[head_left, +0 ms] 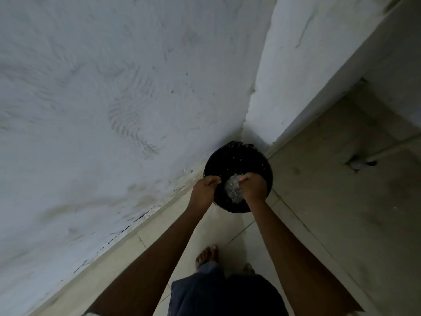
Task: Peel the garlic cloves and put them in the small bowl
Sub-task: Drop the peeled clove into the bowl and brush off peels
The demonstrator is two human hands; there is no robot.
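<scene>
Both hands over the black bin (230, 156): right hand (253, 186) curls onto a pale papery clump (232, 189) between them, left hand (205, 187) is curled, grip unclear, no cloves or small bowl in sight, and an off-centre release could scatter flakes across the floor (323, 201).

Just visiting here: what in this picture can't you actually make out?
Head view, line by line:
Pale stuff between the hands, above the black bin: blurred, cannot name it.
Left hand and right hand: fingers curled, too dim to tell whether they grip anything.
Bin's inside: dark, partly covered by the hands.
Small object on the floor at right: too small to identify.
No garlic cloves or small bowl in view.
</scene>
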